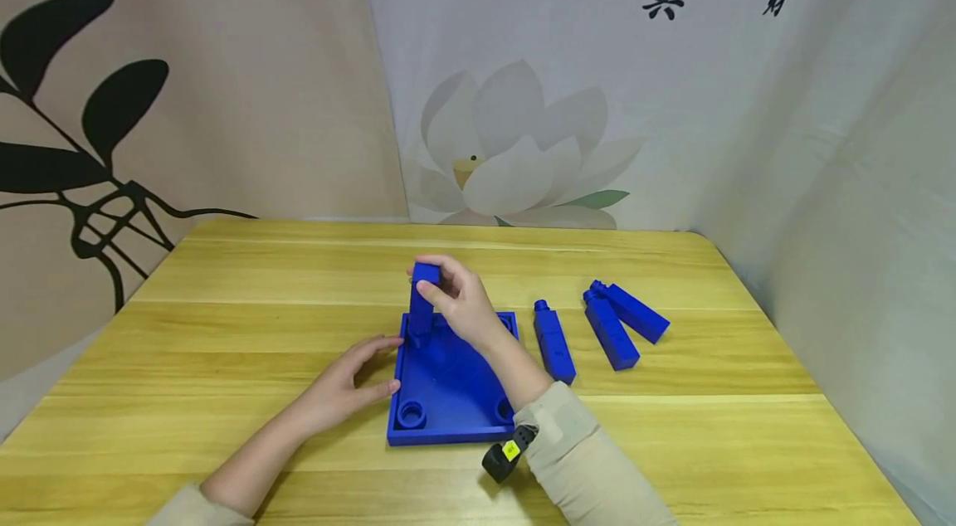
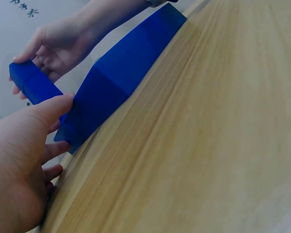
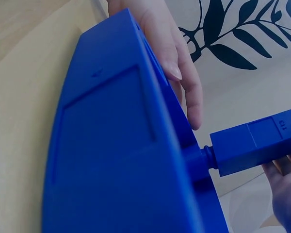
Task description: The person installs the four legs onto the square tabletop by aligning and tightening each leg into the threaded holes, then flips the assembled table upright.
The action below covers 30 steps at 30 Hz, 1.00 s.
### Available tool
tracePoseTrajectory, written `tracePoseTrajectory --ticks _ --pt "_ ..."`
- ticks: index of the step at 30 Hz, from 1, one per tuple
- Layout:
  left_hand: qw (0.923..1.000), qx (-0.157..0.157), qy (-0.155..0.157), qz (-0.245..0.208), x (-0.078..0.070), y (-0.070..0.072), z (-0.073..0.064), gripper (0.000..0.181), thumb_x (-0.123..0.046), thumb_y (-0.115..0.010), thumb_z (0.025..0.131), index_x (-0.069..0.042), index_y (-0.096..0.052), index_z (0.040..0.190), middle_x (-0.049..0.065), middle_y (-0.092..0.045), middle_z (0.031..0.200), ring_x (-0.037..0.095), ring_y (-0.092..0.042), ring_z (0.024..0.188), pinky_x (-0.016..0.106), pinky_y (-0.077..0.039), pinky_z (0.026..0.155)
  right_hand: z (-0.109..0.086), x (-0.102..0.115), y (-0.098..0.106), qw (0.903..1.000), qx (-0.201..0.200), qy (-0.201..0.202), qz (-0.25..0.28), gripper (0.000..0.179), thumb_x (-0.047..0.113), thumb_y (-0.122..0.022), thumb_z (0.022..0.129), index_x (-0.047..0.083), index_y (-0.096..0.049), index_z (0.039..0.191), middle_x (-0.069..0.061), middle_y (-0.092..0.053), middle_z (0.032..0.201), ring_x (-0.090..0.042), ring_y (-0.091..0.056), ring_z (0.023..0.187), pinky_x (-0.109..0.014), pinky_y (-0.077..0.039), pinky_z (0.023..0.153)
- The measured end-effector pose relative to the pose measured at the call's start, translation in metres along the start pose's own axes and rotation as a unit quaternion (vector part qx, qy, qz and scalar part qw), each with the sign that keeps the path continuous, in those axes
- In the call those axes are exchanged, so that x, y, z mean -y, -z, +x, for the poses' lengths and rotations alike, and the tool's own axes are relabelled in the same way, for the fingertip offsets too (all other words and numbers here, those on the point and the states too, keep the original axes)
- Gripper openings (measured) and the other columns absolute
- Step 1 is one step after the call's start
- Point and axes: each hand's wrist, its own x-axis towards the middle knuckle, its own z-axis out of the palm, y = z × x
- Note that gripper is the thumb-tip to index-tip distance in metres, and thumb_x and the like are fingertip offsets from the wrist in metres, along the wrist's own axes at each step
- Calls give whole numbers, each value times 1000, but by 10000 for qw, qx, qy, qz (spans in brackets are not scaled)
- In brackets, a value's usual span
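A blue square tray-like base (image 1: 456, 381) with raised rims and round corner sockets lies on the table. My right hand (image 1: 469, 306) grips a blue square leg (image 1: 421, 302) by its upper part, thumb on one side. The leg stands upright at the far left corner; in the right wrist view its narrow ridged neck (image 3: 210, 158) meets the socket, part of the neck still showing. My left hand (image 1: 336, 395) rests against the base's left rim, thumb and fingers extended and touching the edge. The near left socket (image 1: 411, 415) holds nothing.
To the right of the base lie several more blue legs: one alone (image 1: 554, 343) close to the right forearm, and two touching at their necks, the nearer leg (image 1: 611, 333) and the farther leg (image 1: 638, 314). A printed curtain (image 1: 523, 28) hangs behind the wooden table (image 1: 709, 443).
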Motion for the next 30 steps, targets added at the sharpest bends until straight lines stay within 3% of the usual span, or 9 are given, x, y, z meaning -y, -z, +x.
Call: tracePoseTrajectory --ticks 4,10,12,17,20,25,30 --pt "10000 4 19 44 0 0 0 55 -27 -69 90 -11 -49 139 19 -41 144 44 -23 137 63 -22 105 1 1 -1 9996 -122 41 -244 32 -4 -55 95 -13 -50 125 -29 -60 116 -34 -60 102 -28 -50 80" --pt "10000 8 42 25 0 0 0 56 -27 -70 89 -11 -49 139 18 -41 144 43 -23 137 62 -22 105 4 3 -4 9990 -208 -81 -374 34 -4 -61 91 -12 -51 123 -27 -62 108 -28 -61 97 -41 -50 85" --pt "10000 29 76 -12 0 0 0 56 -28 -69 89 -12 -49 139 18 -40 145 43 -22 138 63 -22 105 4 4 -4 9989 -205 -241 -346 36 -3 -63 90 -11 -51 123 -26 -61 109 -29 -60 98 -38 -50 86" --pt "9999 42 112 -27 1 -1 -1 56 -28 -69 90 -12 -49 139 18 -39 145 43 -22 138 63 -23 105 7 -19 -3 9977 -354 -402 -427 42 2 -71 86 -5 -52 122 -17 -60 112 -23 -60 98 -29 -51 83" --pt "10000 21 73 8 2 -1 -1 55 -27 -69 90 -12 -49 139 18 -40 145 43 -23 137 63 -23 105 8 -30 -3 9969 -470 -365 -514 45 5 -73 85 -4 -50 122 -13 -59 113 -19 -59 99 -31 -50 84" --pt "9999 40 165 18 2 -1 -1 56 -29 -69 90 -13 -48 140 19 -39 146 43 -23 137 64 -23 104 6 -34 -4 9970 -366 -245 -631 49 9 -67 90 2 -45 133 -12 -55 124 -19 -56 107 -32 -47 89" --pt "9999 15 129 100 3 -1 -1 57 -31 -69 90 -13 -48 140 20 -37 146 44 -24 137 65 -23 104 5 -36 -3 9989 33 -79 -455 45 8 -48 101 6 -34 144 -16 -49 135 -25 -52 118 -35 -44 96"
